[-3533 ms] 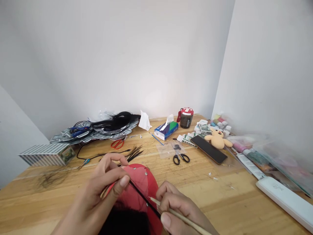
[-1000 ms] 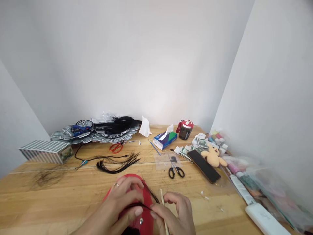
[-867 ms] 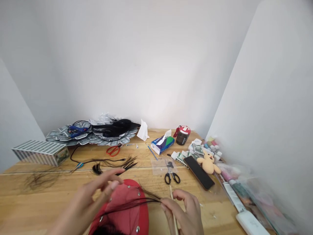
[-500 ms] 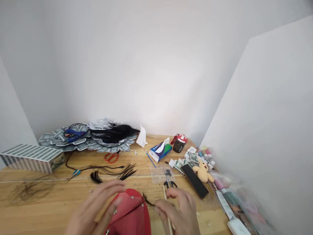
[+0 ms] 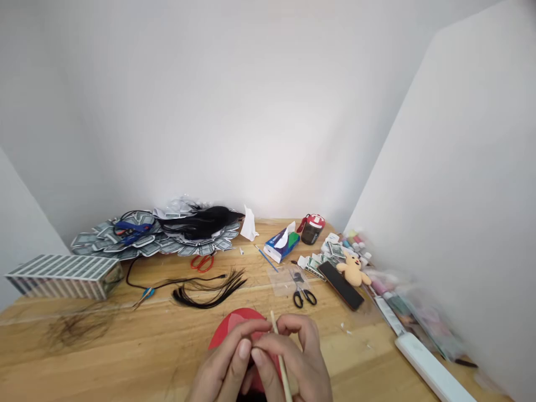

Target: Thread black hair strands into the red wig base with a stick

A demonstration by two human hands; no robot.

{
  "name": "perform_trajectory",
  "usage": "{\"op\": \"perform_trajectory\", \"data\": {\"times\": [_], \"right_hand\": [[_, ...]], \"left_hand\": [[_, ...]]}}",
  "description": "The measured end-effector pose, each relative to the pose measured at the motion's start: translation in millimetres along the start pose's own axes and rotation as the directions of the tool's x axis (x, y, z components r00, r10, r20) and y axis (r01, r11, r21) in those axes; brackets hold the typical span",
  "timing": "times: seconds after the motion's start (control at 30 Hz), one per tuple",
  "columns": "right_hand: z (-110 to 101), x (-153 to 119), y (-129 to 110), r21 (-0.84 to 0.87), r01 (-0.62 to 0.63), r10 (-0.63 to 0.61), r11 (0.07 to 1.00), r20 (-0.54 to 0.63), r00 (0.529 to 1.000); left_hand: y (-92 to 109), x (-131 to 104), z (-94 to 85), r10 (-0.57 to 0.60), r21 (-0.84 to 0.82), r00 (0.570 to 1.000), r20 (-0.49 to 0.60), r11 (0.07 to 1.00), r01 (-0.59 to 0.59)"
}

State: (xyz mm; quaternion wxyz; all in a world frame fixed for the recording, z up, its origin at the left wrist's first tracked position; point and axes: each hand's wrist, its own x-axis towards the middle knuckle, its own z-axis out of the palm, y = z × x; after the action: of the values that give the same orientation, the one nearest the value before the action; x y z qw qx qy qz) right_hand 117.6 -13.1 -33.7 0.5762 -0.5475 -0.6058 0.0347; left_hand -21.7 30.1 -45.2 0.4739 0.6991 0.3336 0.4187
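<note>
My left hand (image 5: 226, 363) and my right hand (image 5: 297, 357) meet at the fingertips, thumbs side by side in a pinch. Whatever lies between the fingertips is too small and covered to make out. A thin pale wooden stick (image 5: 282, 365) is held in my right hand, slanting up past its fingers. Under both hands is a round red piece (image 5: 226, 326), mostly covered by them; something dark shows below the thumbs. A lock of black hair (image 5: 205, 301) lies on the table just beyond.
Black-handled scissors (image 5: 305, 297), a phone (image 5: 341, 285) and a small plush bear (image 5: 353, 271) lie to the right. Red-handled scissors (image 5: 203, 262), a tissue pack (image 5: 281, 245) and a striped box (image 5: 62, 276) stand further back. Loose hair (image 5: 81, 326) lies at left.
My left hand has moved right and closed against my right hand's fingertips. The dark strand seen at my right fingers is now hidden. The view has shifted slightly.
</note>
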Motion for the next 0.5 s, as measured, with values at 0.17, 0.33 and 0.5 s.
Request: {"op": "perform_trajectory", "data": {"times": [0.17, 0.33, 0.5], "right_hand": [[-4, -5, 2, -0.105, -0.029, 0.035, 0.994, 0.057, 0.998], [-6, -11, 4, -0.096, -0.107, 0.11, 0.99, 0.023, 0.994], [-8, -9, 4, -0.019, -0.173, 0.173, 0.985, -0.035, 0.984]], "left_hand": [[1, 2, -2.2, 0.003, 0.097, 0.997, 0.074, 0.995, -0.01], [4, 7, -4.5, 0.082, 0.212, 0.983, 0.163, 0.97, -0.116], [1, 14, -5.0, 0.209, 0.31, 0.951, 0.226, 0.91, -0.274]]}}
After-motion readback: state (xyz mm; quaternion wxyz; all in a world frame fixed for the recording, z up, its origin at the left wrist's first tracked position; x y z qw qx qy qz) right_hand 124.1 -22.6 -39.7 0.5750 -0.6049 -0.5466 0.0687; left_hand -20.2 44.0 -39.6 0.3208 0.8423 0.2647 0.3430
